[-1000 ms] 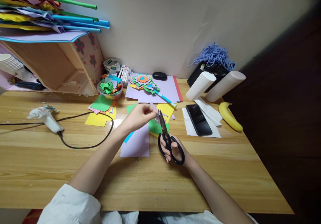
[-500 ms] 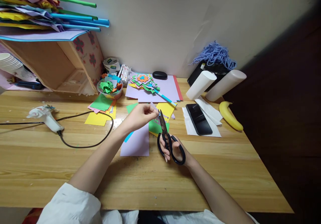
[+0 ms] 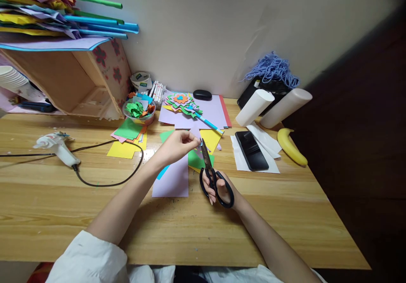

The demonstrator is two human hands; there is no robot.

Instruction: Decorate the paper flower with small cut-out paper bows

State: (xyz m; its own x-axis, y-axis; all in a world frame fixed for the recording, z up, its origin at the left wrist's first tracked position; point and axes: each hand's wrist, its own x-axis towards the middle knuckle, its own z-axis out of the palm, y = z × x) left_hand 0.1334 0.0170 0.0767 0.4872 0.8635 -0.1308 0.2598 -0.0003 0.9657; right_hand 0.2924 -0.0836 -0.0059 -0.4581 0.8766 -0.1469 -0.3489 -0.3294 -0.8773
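My right hand [image 3: 220,188] is closed through the loops of black-handled scissors [image 3: 207,168], whose dark blades point up and away from me. A small piece of blue paper [image 3: 201,144] is pinched in the fingertips of my left hand [image 3: 180,146], right at the blade tips. Most of that piece is hidden by fingers and blades. Below the hands lie a lilac sheet [image 3: 174,183], a green sheet [image 3: 197,160] and a yellow sheet [image 3: 212,139]. A layered paper flower with a blue stem [image 3: 207,122] rests behind them.
A white glue gun [image 3: 60,147] and its black cable lie left. Behind it are stacked coloured papers [image 3: 127,130] and a tub of scraps [image 3: 139,116]. On the right are a phone [image 3: 252,149], a banana [image 3: 291,147] and white rolls [image 3: 255,107]. A cardboard box [image 3: 109,75] stands back left.
The scissor handles have drawn slightly closer together around the blue paper. Both hands stay in nearly the same place.
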